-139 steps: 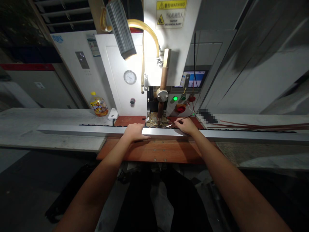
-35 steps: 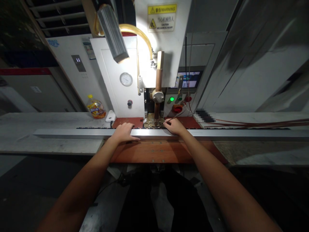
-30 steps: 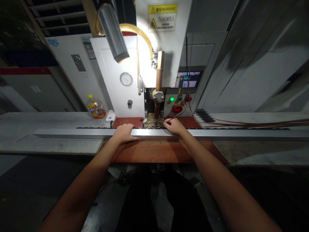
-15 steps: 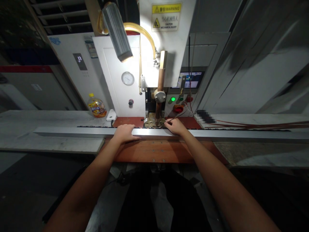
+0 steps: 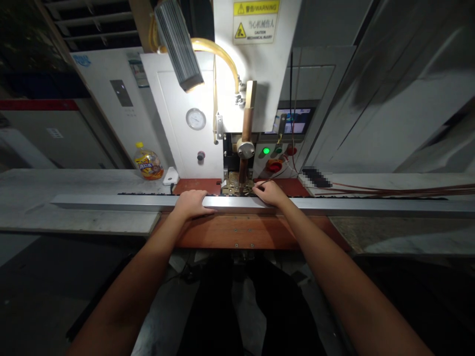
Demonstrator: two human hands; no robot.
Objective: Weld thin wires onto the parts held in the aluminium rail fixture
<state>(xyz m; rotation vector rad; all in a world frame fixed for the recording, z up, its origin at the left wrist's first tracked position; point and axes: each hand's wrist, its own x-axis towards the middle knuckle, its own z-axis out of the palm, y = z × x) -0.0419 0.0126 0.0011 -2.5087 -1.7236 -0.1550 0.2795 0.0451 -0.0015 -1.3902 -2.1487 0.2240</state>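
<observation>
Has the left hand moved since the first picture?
Yes, the left hand is now farther left along the metal bar, away from the upright copper-coloured rod.

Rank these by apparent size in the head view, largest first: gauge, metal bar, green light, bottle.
1. Metal bar
2. Bottle
3. Gauge
4. Green light
No two look alike.

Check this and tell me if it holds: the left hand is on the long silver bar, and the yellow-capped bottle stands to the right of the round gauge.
Wrong side: the yellow-capped bottle stands to the left of the round gauge, as the head view shows. The left hand is on the long silver bar.
</observation>
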